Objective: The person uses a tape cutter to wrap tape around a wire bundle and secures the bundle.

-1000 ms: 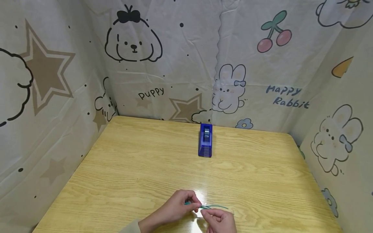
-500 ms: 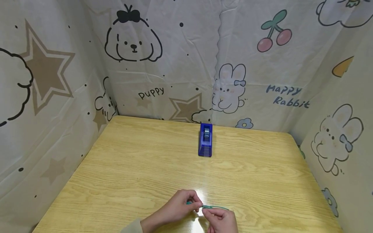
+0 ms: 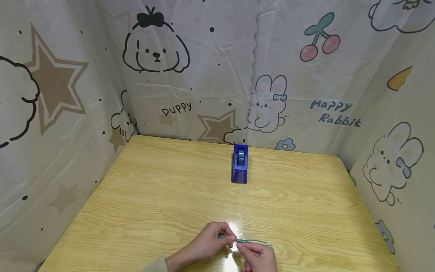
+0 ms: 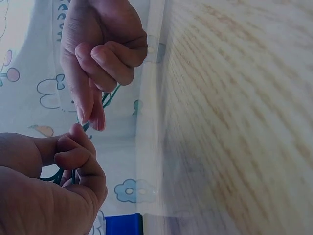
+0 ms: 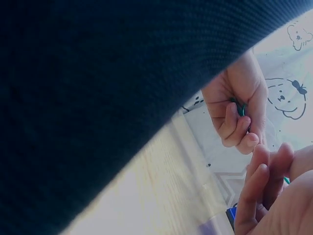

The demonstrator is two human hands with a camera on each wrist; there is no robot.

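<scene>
A thin green cord (image 3: 255, 241) runs between the two hands near the table's front edge. My left hand (image 3: 215, 238) pinches it between thumb and curled fingers, and a bit of green shows inside that grip. Close beside it, my right hand (image 3: 259, 257) pinches the cord with thumb and forefinger; loose strands stick out to the right above its knuckles. In the left wrist view the fingertips of the right hand (image 4: 105, 54) and left hand (image 4: 58, 188) nearly meet, with green cord (image 4: 110, 96) passing behind. Whether the cord is knotted or twisted there cannot be seen.
A blue tape dispenser (image 3: 239, 166) with a clear roll stands at the back middle of the wooden table (image 3: 163, 189). Printed cloth (image 3: 210, 64) hangs around the back and sides. A dark sleeve (image 5: 98, 88) covers much of the right wrist view.
Both hands have shifted very slightly to the right, still pinching the cord. The loose green strands beyond the right fingers have moved a little, and two ends now show apart.
</scene>
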